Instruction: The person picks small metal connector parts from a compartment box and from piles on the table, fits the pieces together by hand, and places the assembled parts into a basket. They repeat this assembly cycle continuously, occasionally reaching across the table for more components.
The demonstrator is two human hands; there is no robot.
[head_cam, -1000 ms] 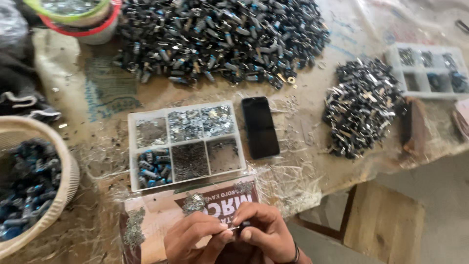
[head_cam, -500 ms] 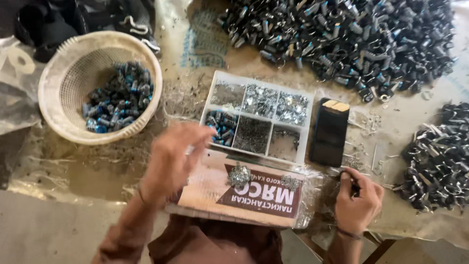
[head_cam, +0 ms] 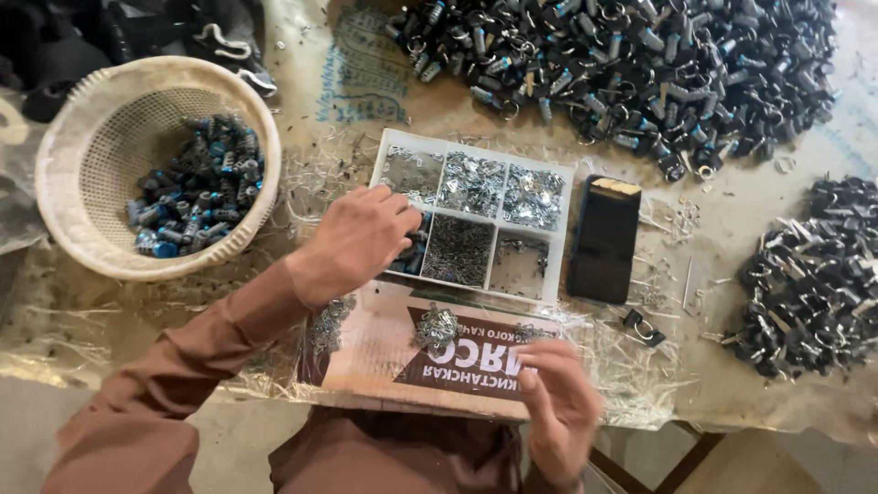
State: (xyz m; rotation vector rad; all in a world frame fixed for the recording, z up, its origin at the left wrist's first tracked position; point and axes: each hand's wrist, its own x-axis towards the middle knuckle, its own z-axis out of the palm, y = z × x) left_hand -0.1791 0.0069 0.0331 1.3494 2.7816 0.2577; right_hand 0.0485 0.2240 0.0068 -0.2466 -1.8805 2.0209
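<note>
- Compartment tray [head_cam: 560,187]: clear plastic, six cells in two rows. The upper row holds small bright metal parts in all three cells. The lower middle cell holds fine dark metal parts; the lower right cell is nearly bare; the lower left cell holds blue-and-black parts and is mostly covered by the left hand.
- Basket [head_cam: 69,183]: round, cream plastic, left of the tray, partly filled with blue-and-black cylindrical parts [head_cam: 192,197].
- Left hand [head_cam: 352,242]: reaches over the lower left cell, fingers curled downward into it. The fingertips are hidden, so whether they grip a part cannot be told.
- Right hand [head_cam: 560,407]: rests at the near edge of the printed cardboard sheet [head_cam: 366,352], fingers curled loosely; any held part cannot be made out.
- Small heap of bright metal parts [head_cam: 437,327]: lies on the cardboard, between the two hands and apart from both.
- Black phone [head_cam: 604,240]: lies just beside the tray's right wall.
- Large pile of dark parts [head_cam: 640,64]: spreads across the far side of the table; a second pile [head_cam: 809,274] lies at the right edge.
- Open room: bare table between phone and right pile, where one loose black clip [head_cam: 643,327] lies.
</note>
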